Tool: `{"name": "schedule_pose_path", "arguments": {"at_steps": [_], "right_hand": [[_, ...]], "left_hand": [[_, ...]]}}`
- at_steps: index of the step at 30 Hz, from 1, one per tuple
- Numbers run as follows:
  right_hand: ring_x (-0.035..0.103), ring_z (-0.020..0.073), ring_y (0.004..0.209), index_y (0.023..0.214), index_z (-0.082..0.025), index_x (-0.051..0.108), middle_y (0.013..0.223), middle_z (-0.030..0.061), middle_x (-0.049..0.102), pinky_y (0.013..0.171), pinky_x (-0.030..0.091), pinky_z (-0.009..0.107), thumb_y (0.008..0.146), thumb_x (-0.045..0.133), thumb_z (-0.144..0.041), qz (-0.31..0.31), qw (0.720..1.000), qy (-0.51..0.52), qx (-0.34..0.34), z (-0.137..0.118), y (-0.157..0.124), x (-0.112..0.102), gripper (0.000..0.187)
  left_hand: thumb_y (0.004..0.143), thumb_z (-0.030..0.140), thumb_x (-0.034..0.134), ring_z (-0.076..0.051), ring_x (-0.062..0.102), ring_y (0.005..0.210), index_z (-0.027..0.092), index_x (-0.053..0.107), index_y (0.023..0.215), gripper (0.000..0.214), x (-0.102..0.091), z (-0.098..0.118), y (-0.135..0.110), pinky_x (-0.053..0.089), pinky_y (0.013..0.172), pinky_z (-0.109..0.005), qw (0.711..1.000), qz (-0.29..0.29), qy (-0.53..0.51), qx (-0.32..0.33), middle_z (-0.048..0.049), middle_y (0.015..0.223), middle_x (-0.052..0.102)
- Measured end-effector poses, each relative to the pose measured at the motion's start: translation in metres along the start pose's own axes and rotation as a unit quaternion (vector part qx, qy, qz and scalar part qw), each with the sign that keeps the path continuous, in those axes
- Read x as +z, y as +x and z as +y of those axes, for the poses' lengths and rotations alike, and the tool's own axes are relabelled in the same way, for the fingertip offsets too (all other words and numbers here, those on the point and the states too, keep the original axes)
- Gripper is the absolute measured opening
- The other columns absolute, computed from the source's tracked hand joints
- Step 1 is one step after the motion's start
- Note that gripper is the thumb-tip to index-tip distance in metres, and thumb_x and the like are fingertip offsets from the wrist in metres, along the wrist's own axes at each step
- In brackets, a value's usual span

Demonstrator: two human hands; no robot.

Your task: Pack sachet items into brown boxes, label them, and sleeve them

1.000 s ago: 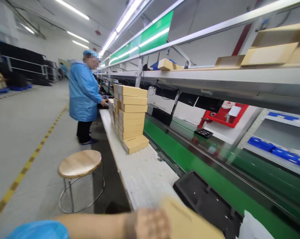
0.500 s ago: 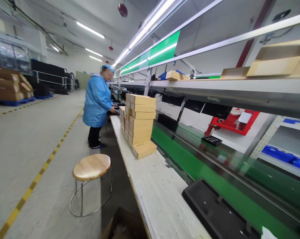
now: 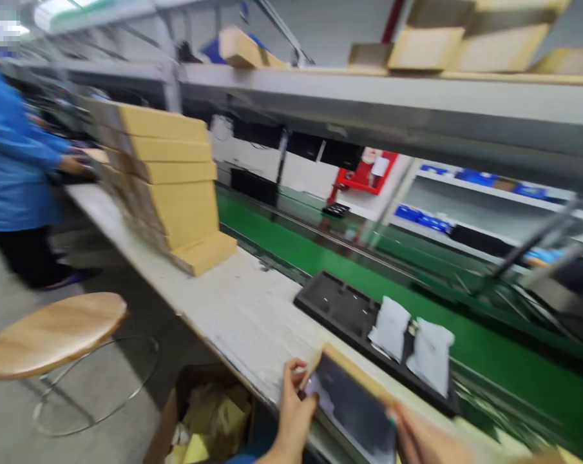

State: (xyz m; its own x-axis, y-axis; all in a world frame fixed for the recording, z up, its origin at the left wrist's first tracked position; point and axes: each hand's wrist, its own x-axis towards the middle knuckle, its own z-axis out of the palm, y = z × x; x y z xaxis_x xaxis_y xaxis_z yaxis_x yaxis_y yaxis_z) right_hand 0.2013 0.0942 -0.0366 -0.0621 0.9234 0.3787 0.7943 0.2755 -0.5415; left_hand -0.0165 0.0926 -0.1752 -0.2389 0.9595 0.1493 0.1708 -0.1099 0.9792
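Factory shelving and a green belt (image 3: 291,248) filled the background, with a long white surface (image 3: 233,303) running from upper left down to the bottom of the frame. At bottom centre the flat box (image 3: 353,403) — tan rim, dark inside — was held over the surface's near edge. The left hand (image 3: 294,412) had its grip pinched on the box's left corner. The right hand (image 3: 419,441) met the box's right edge at lower right; blur hid whether its grip was closed. Just beyond the box lay a black tray (image 3: 334,303) bearing two white bags (image 3: 390,328). A stack of cardboard boxes (image 3: 170,187) stood at upper left — a co-worker's blue sleeve (image 3: 11,161) beside it, a wooden stool (image 3: 54,332) at lower left.
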Motion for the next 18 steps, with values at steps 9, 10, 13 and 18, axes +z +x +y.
{"name": "schedule_pose_path", "arguments": {"at_steps": [9, 10, 13, 18], "right_hand": [[0.053, 0.0324, 0.129, 0.138, -0.015, 0.055, 0.142, 0.017, 0.057, 0.115, 0.026, 0.062, 0.095, 0.038, 0.0, 0.085, 0.898, -0.364, -0.232, 0.0, 0.073, -0.035, 0.049], [0.053, 0.0305, 0.127, 0.138, -0.017, 0.054, 0.141, 0.015, 0.058, 0.113, 0.031, 0.058, 0.095, 0.037, 0.001, 0.071, 0.9, -0.336, -0.267, -0.004, 0.058, -0.022, 0.05], [0.066, 0.0252, 0.093, 0.119, -0.018, 0.065, 0.103, 0.0107, 0.073, 0.082, 0.052, 0.039, 0.099, 0.048, -0.019, -0.063, 0.92, -0.229, -0.311, -0.011, -0.01, 0.019, 0.026], [0.071, 0.026, 0.084, 0.135, -0.024, 0.058, 0.095, 0.0077, 0.074, 0.075, 0.056, 0.035, 0.093, 0.066, -0.042, -0.13, 0.987, -0.052, -0.079, 0.014, -0.082, 0.061, 0.046]], "left_hand": [[0.092, 0.024, 0.052, -0.035, 0.035, 0.145, 0.032, 0.054, 0.128, 0.037, 0.002, 0.006, -0.032, 0.034, 0.114, -0.064, 0.99, -0.059, 0.063, 0.109, -0.0083, 0.158, 0.035], [0.094, 0.025, 0.052, -0.036, 0.031, 0.147, 0.033, 0.056, 0.131, 0.038, -0.001, 0.01, -0.024, 0.032, 0.115, -0.065, 0.984, -0.081, 0.086, 0.132, -0.0073, 0.161, 0.031], [0.098, 0.031, 0.053, -0.034, 0.025, 0.15, 0.031, 0.059, 0.135, 0.038, -0.002, 0.026, 0.012, 0.028, 0.12, -0.061, 0.961, -0.168, 0.108, 0.193, -0.0051, 0.166, 0.022], [0.101, 0.039, 0.049, -0.026, 0.042, 0.144, 0.029, 0.055, 0.143, 0.044, 0.016, 0.034, 0.057, 0.031, 0.122, -0.047, 0.965, -0.209, 0.018, 0.158, -0.005, 0.152, 0.051]]}}
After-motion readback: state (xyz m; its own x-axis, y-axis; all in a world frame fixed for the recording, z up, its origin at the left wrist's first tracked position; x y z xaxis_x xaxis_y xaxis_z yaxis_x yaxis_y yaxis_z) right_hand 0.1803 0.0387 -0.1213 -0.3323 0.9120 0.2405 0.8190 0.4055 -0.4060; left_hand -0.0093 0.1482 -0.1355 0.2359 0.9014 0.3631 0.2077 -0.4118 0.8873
